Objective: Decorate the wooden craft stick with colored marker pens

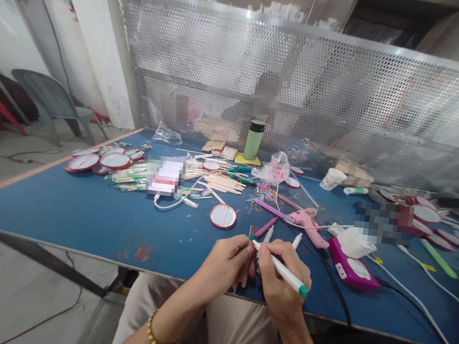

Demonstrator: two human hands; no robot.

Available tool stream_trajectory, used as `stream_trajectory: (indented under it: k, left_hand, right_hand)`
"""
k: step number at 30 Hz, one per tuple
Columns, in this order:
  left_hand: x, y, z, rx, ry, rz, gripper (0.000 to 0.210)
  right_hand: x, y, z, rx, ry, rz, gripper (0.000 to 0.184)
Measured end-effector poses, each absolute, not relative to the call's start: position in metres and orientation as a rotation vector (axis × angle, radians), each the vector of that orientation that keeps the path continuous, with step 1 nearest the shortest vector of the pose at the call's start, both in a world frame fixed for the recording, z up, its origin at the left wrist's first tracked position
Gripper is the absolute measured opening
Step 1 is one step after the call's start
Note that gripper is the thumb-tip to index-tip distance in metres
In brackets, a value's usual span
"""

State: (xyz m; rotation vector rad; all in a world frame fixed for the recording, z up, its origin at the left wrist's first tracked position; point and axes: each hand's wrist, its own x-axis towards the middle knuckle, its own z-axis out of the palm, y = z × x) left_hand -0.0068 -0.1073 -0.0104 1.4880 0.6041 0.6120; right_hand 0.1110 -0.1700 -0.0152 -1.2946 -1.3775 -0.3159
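Observation:
Near the table's front edge, my left hand [223, 262] is closed on a thin wooden craft stick [252, 231], held upright. Green and reddish colour shows near the stick's upper end. My right hand [284, 280] grips a white marker pen [289, 275] with a green end, its tip at the stick's coloured part. Part of the stick is hidden behind my fingers. Just beyond my hands lie a purple-pink marker-like tube [266, 227] and two white pens [297, 241]. A round white disc with a red rim [223, 216] lies ahead of my left hand.
A pink glue gun [308, 225] and a magenta power strip [353, 269] with cables lie right. Wooden sticks [224, 182], a charging phone [166, 177] and red-rimmed discs [115, 160] spread left. Behind stand a green bottle [253, 141], a paper cup [333, 179] and a perforated metal screen [208, 70].

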Motion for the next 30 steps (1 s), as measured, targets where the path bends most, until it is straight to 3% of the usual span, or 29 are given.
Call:
stream_trajectory:
  k: [30]
  left_hand:
    - [-0.0065,-0.1079,-0.0113,1.491,0.615,0.621,0.043]
  right_hand:
    - [0.1106,-0.1695,-0.0145,-1.278,-1.364,-0.296,0.018]
